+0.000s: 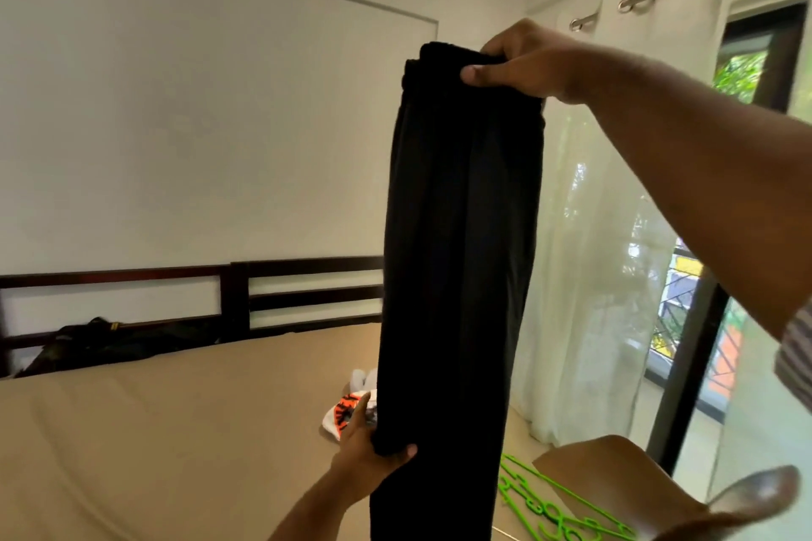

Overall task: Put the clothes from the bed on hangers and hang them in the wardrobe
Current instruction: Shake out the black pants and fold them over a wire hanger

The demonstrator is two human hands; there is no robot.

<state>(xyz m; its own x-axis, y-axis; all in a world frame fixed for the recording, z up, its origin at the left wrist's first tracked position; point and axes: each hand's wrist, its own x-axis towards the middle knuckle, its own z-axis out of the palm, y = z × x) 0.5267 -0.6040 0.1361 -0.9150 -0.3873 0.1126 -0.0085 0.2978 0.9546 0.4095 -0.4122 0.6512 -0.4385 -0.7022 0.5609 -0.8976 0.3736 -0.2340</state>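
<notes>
Black trousers (461, 233) hang in mid-air over the near right side of the bed (175, 430), the right hand (527, 61) pinching their folded top end and the left hand (373, 448) curled round the cloth lower down. Progress looks early: they are on no hanger yet, green hangers (549, 510) lie near right, and a white-and-orange garment (347, 409) and a dark heap (110, 343) by the far-left headboard wait. No wardrobe shows, and the trousers' lower end is cut off below.
</notes>
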